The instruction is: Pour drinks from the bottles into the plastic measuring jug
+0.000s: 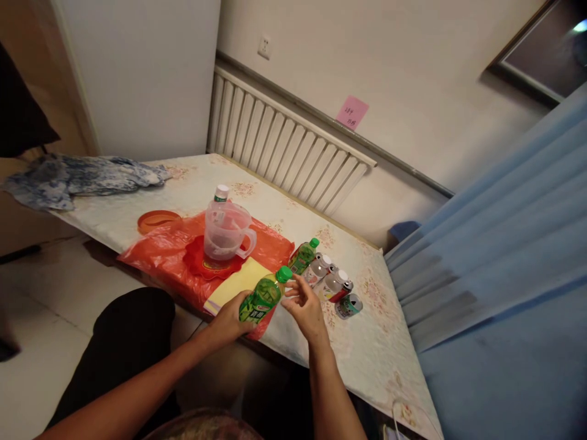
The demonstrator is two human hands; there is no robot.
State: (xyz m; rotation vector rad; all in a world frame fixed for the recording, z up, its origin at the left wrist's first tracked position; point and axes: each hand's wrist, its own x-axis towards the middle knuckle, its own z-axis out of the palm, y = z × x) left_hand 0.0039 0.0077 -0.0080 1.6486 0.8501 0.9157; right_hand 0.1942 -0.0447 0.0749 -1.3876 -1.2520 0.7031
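A green-labelled bottle (260, 300) with a green cap is held tilted in my left hand (233, 316), whose fingers wrap round its lower part. Beside the cap is my right hand (306, 307), its fingers curved and apart with nothing between them. Behind the hands stand a second green bottle (302, 256), clear bottles with white caps (331, 286) and several cans, the nearest of them a green and grey can (348, 307). To the left, a clear plastic jug (225, 231) rests on a red scalloped dish (195, 258).
An orange plastic bag (158, 256) lies under the dish and yellow paper (241, 280). An orange ring-shaped lid (158, 221), a white-capped bottle (221, 194) and patterned cloth (92, 177) are farther left. A blue curtain (495, 244) hangs at the right, beyond the table (376, 360).
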